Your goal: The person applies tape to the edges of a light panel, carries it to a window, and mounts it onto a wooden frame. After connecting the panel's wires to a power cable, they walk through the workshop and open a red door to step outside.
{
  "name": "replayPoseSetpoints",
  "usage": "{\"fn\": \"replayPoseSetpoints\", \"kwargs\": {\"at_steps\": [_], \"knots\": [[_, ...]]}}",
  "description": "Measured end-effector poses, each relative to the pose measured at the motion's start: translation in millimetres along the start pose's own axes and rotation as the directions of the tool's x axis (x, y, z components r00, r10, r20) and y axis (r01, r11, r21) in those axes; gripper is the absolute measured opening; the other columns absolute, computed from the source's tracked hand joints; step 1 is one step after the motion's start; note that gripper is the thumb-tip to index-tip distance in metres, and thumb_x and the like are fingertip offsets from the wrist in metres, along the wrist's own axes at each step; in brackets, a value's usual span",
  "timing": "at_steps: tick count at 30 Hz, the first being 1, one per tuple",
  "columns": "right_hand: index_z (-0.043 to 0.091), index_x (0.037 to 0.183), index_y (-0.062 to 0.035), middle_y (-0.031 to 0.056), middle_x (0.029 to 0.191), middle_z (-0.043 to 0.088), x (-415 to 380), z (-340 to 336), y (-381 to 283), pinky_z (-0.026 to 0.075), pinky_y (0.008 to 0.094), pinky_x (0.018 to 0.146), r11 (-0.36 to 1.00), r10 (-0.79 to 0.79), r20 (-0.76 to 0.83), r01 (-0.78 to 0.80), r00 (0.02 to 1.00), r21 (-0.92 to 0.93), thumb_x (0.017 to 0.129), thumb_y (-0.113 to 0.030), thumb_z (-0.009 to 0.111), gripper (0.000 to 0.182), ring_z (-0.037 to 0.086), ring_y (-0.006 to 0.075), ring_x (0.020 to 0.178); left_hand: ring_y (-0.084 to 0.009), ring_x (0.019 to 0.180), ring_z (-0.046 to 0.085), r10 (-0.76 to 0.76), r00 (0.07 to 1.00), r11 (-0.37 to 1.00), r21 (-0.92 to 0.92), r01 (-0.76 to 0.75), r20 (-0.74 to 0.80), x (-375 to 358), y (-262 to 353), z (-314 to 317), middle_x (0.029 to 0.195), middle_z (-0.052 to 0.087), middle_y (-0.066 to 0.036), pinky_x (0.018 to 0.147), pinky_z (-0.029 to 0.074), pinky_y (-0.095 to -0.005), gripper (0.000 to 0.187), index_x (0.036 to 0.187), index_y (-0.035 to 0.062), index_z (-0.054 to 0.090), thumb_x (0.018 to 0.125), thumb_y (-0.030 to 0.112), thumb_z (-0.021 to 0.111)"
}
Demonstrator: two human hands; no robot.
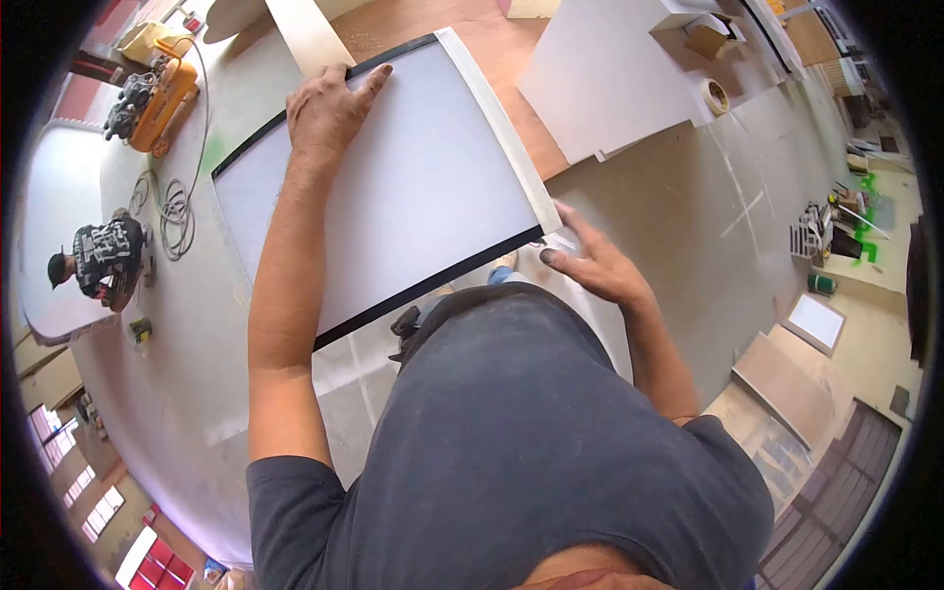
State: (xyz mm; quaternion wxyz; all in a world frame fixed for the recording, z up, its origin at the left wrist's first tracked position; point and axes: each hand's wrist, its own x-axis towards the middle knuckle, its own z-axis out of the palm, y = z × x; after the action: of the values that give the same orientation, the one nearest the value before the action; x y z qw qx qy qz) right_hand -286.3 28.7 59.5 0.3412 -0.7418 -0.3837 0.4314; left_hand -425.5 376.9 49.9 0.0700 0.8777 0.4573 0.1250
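A white panel (413, 167) with black strips along two opposite edges lies in front of my body. Down its right side runs a pale strip (497, 128). My left hand (334, 103) grips the panel's far black edge, fingers over the rim and thumb on the white face. At the near right corner, by the end of the pale strip, is my right hand (595, 261), its thumb apart from its fingers. Its fingertips are partly hidden behind the corner, so whether they hold it is unclear.
A brown work surface (472, 49) lies beyond the panel. White boards (610, 84) and a tape roll (715, 96) are at upper right. An orange compressor (162, 103), a coiled hose (177, 211) and a crouching person (103, 256) are at left.
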Motion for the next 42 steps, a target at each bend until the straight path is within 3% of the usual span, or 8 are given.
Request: {"fn": "replayPoseSetpoints", "kwargs": {"at_steps": [16, 20, 24, 27, 28, 30, 40, 42], "knots": [[0.056, 0.128, 0.0023, 0.0073, 0.118, 0.065, 39.7, 38.5, 64.4, 0.038, 0.0322, 0.103, 0.745, -0.191, -0.224, 0.29, 0.956, 0.601, 0.077, -0.044, 0.079, 0.073, 0.056, 0.016, 0.113, -0.0271, 0.118, 0.056, 0.021, 0.999, 0.996, -0.088, -0.017, 0.045, 0.8, -3.7, -0.7, 0.117, 0.066, -0.016, 0.101, 0.039, -0.0411, 0.068, 0.115, 0.0039, 0.066, 0.086, 0.065, 0.055], [0.057, 0.128, 0.0005, 0.0036, 0.103, 0.064, 40.4, 42.8, 56.7, 0.048, 0.0261, 0.077, 0.744, -0.141, -0.257, 0.274, 0.956, 0.609, 0.08, -0.027, 0.074, 0.058, 0.058, 0.0115, 0.088, -0.0325, 0.124, 0.051, 0.131, 0.945, 0.972, -0.15, -0.182, -0.3, -18.4, -49.7, -25.9, 0.124, 0.061, -0.018, 0.106, 0.037, -0.0414, 0.065, 0.122, 0.002, 0.061, 0.08, 0.05, 0.071], [0.051, 0.133, 0.0008, 0.0076, 0.11, 0.063, 41.5, 34.7, 51.0, 0.047, 0.031, 0.087, 0.794, -0.127, -0.215, 0.229, 0.968, 0.563, 0.079, -0.042, 0.072, 0.072, 0.058, 0.015, 0.099, -0.0365, 0.129, 0.045, -0.363, 0.915, 0.917, -0.238, 0.319, -0.175, -97.7, -143.1, -63.6, 0.134, 0.051, -0.026, 0.109, 0.033, -0.0422, 0.08, 0.132, -0.0025, 0.052, 0.08, 0.056, 0.068], [0.043, 0.138, 0.0048, 0.0184, 0.133, 0.053, 52.4, 6.3, 52.1, 0.031, 0.0392, 0.108, 0.754, -0.226, -0.151, 0.271, 0.962, 0.598, 0.086, -0.067, 0.051, 0.089, 0.046, 0.0251, 0.128, -0.0306, 0.136, 0.037, -0.648, 0.672, 0.285, -0.704, 0.651, 0.359, -150.5, -193.2, -68.5, 0.149, 0.036, -0.024, 0.111, 0.03, -0.0371, 0.099, 0.146, -0.0035, 0.033, 0.084, 0.07, 0.055], [0.039, 0.141, 0.0061, 0.0207, 0.141, 0.047, 64.3, -6.5, 51.8, 0.025, 0.0403, 0.114, 0.812, -0.178, -0.199, 0.258, 0.964, 0.524, 0.088, -0.073, 0.042, 0.095, 0.04, 0.0275, 0.135, -0.0306, 0.136, 0.037, -0.661, 0.666, 0.286, -0.704, 0.649, 0.346, -157.4, -199.9, -63.4, 0.149, 0.036, -0.024, 0.111, 0.03, -0.0371, 0.099, 0.146, -0.0035, 0.033, 0.084, 0.07, 0.055], [0.031, 0.146, 0.0057, 0.0222, 0.147, 0.038, 99.4, -23.8, 42.5, 0.02, 0.0421, 0.116, 0.695, -0.185, -0.319, 0.353, 0.93, 0.626, 0.092, -0.071, 0.036, 0.094, 0.04, 0.0282, 0.135, -0.0292, 0.136, 0.038, -0.493, 0.588, -0.304, -0.76, 0.575, 0.642, -171.5, -219.0, -44.3, 0.15, 0.034, -0.021, 0.111, 0.029, -0.0354, 0.096, 0.149, -0.0011, 0.028, 0.087, 0.07, 0.048], [0.036, 0.145, 0.0026, 0.0186, 0.147, 0.04, 142.3, 8.9, -9.3, 0.023, 0.0381, 0.115, 0.814, 0.007, 0.08, -0.052, 0.997, 0.578, 0.089, -0.074, 0.04, 0.095, 0.034, 0.0265, 0.137, -0.0244, 0.123, 0.051, -0.258, 0.847, -0.07, -0.884, 0.462, 0.464, -176.1, -127.9, -55.9, 0.139, 0.049, -0.014, 0.106, 0.039, -0.0352, 0.07, 0.144, 0.0014, 0.038, 0.099, 0.055, 0.039], [0.037, 0.144, 0.0048, 0.024, 0.148, 0.037, 155.9, 4.2, 11.3, 0.032, 0.037, 0.11, 0.889, -0.288, -0.217, 0.345, 0.933, 0.302, 0.089, -0.067, 0.05, 0.092, 0.038, 0.03, 0.135, -0.025, 0.13, 0.045, -0.301, 0.874, 0.067, -0.906, 0.418, 0.381, -174.8, -149.2, -40.1, 0.143, 0.046, -0.014, 0.11, 0.035, -0.0358, 0.07, 0.147, 0.0032, 0.035, 0.098, 0.054, 0.04]]}}
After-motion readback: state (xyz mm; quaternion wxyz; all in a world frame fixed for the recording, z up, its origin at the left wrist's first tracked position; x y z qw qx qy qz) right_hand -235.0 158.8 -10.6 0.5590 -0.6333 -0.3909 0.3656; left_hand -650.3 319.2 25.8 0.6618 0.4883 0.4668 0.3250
